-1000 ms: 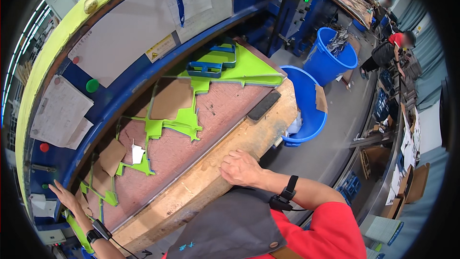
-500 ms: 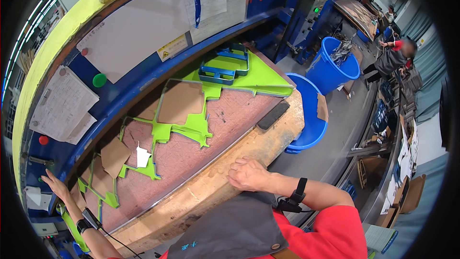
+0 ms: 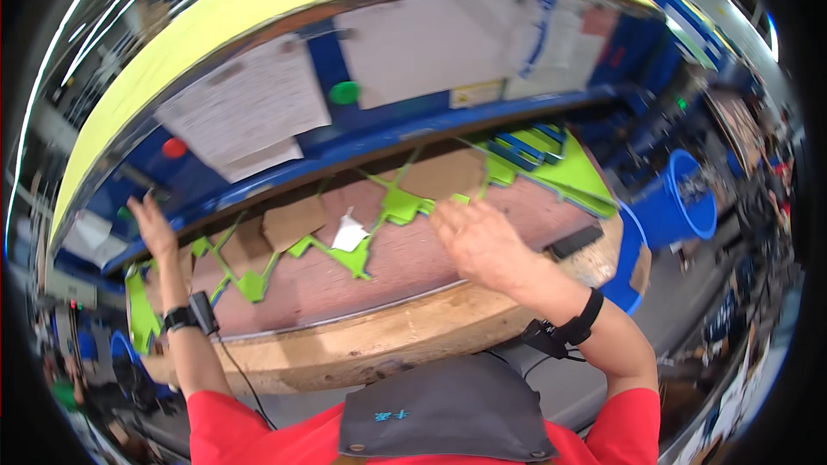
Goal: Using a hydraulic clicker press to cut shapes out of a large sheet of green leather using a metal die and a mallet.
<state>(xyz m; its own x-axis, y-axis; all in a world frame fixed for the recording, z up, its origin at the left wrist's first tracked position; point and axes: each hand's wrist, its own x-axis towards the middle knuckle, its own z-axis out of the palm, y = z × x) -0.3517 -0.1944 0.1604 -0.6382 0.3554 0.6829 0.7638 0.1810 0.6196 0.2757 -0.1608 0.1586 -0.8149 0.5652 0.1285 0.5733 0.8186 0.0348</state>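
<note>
My left hand (image 3: 153, 226) is raised against the blue machine front (image 3: 319, 151) at the left, fingers apart beside a small green button (image 3: 126, 213); whether it presses it is unclear. My right hand (image 3: 478, 241), slightly blurred and with loosely extended fingers, is over the pink board (image 3: 396, 263), close to bright green offcuts (image 3: 401, 207). Brown cardboard pieces (image 3: 293, 224) and a small white scrap (image 3: 349, 234) lie among the green strips. Blue metal cutting dies (image 3: 517, 151) sit at the board's right end.
A wooden ledge (image 3: 362, 344) with a dark block (image 3: 575, 241) edges the board. Blue bins (image 3: 689, 215) stand at the right. Papers (image 3: 233, 103) hang on the machine under its yellow top (image 3: 172, 52). People (image 3: 780, 189) are in the background at right and lower left.
The view has swung round to face the machine more squarely. My right hand has left the wooden ledge and moved forward over the board; my left hand remains at the machine's left side.
</note>
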